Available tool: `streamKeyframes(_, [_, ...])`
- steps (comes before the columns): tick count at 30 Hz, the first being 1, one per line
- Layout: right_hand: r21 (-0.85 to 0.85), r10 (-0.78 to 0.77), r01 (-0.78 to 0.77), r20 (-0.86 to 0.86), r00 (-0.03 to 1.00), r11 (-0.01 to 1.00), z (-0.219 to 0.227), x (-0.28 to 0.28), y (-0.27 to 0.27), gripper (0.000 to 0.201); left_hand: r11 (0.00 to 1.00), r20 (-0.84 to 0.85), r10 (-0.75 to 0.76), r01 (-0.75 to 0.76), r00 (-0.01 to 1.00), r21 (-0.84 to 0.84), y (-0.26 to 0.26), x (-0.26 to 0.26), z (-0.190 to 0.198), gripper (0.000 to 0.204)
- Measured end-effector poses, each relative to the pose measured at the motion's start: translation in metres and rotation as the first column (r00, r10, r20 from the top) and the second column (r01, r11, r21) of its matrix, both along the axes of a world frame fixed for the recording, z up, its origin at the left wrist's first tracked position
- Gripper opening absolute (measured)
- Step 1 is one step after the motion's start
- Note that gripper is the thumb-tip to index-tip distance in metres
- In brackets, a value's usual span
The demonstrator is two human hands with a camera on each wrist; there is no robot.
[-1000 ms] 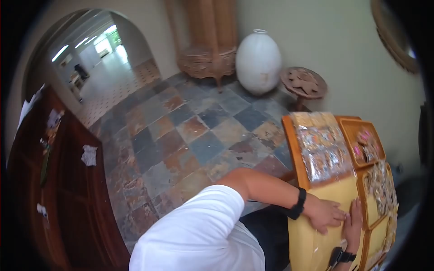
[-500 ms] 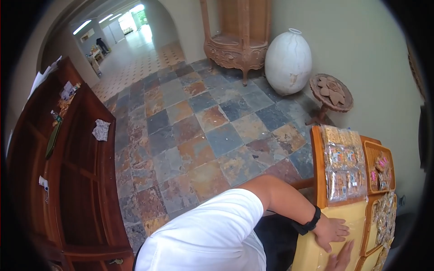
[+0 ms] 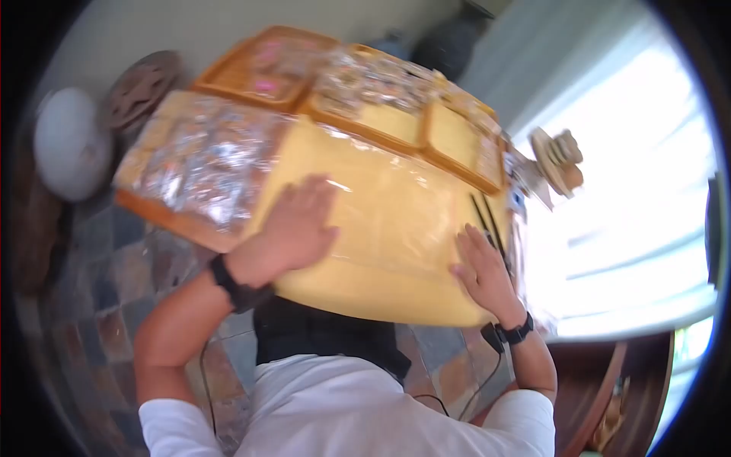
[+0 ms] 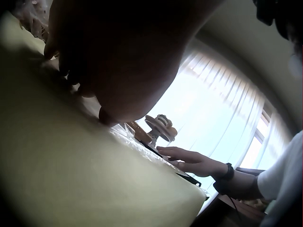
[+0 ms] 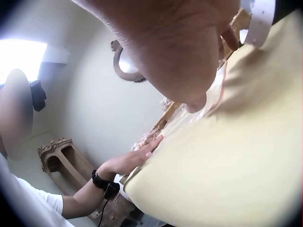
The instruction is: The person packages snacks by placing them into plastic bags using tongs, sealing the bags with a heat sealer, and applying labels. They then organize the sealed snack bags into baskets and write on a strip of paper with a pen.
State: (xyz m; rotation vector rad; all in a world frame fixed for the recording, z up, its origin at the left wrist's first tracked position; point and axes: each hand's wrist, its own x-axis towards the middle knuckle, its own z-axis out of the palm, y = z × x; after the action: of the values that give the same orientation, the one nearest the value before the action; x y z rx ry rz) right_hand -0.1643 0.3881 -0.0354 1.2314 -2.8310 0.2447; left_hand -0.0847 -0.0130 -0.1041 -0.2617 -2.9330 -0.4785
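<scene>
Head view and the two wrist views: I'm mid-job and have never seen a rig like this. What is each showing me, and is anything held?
There is no machine here, only a person's bare hands. The head view comes from a camera worn on the head, looking down at a yellow-covered table. The left hand and right hand are spread open; neither grips anything. Each wrist camera shows its own hand large and close, with the other hand farther off. Between the hands lies clear, shiny plastic film. Left of it are shiny plastic-wrapped packets; beyond it, orange-brown rectangular trays, some holding more packets. Two thin black sticks lie by the right hand. Blur hides the packets' contents.
</scene>
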Motion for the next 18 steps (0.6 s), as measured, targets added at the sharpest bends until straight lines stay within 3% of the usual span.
streamKeyframes(2, [-0.143,-0.176,0.161,-0.099,0.979,0.976,0.0,-0.003,0.027,0.054,0.999,-0.037,0.005,-0.007,0.999,-0.035,-0.005,-0.009,-0.002,0.074])
streamKeyframes(4, [-0.165,-0.317,0.291,-0.156,0.936,0.942,0.008,-0.005,0.035,0.047,0.97,0.027,0.05,-0.042,0.998,-0.24,-0.009,-0.014,0.01,0.07])
streamKeyframes(5, [-0.177,-0.412,0.392,-0.096,0.906,0.903,0.008,-0.002,0.037,0.045,0.961,-0.178,-0.005,-0.045,0.984,-0.275,-0.003,-0.018,0.008,0.062])
streamKeyframes(6, [-0.178,-0.42,0.399,-0.096,0.903,0.899,0.004,-0.004,0.045,0.045,0.961,-0.178,-0.013,-0.037,0.984,-0.275,0.007,-0.023,0.013,0.062])
streamKeyframes(8, [-0.074,-0.42,0.415,-0.078,0.904,0.907,-0.001,-0.009,0.057,0.044,0.973,-0.058,-0.227,0.225,0.972,-0.043,0.036,-0.031,0.043,0.053])
streamKeyframes(10, [-0.083,-0.391,0.384,-0.113,0.913,0.92,-0.001,-0.008,0.058,0.042,0.957,-0.07,-0.29,0.287,0.954,-0.05,0.067,-0.041,0.049,0.042])
streamKeyframes(12, [-0.064,-0.264,0.261,-0.049,0.963,0.963,0.0,-0.005,0.064,0.038,0.832,-0.013,-0.554,0.554,0.833,0.013,0.095,-0.056,0.033,0.033])
streamKeyframes(13, [-0.102,-0.2,0.192,-0.077,0.977,0.976,0.004,0.0,0.062,0.026,0.829,-0.015,-0.56,0.56,0.829,0.018,0.107,-0.064,0.025,0.033])
streamKeyframes(14, [-0.099,-0.209,0.201,-0.076,0.975,0.974,0.002,-0.002,0.07,0.026,0.795,-0.029,-0.603,0.603,0.797,0.055,0.118,-0.073,0.019,0.029])
streamKeyframes(16, [0.025,-0.178,0.184,-0.167,0.97,0.983,0.002,-0.006,0.088,0.015,0.746,-0.048,-0.659,0.66,0.751,0.089,0.13,-0.088,0.012,0.025])
streamKeyframes(18, [0.008,-0.223,0.231,-0.231,0.947,0.973,0.019,-0.004,0.101,0.011,0.754,0.06,-0.656,0.657,0.752,0.007,0.139,-0.101,0.014,0.02])
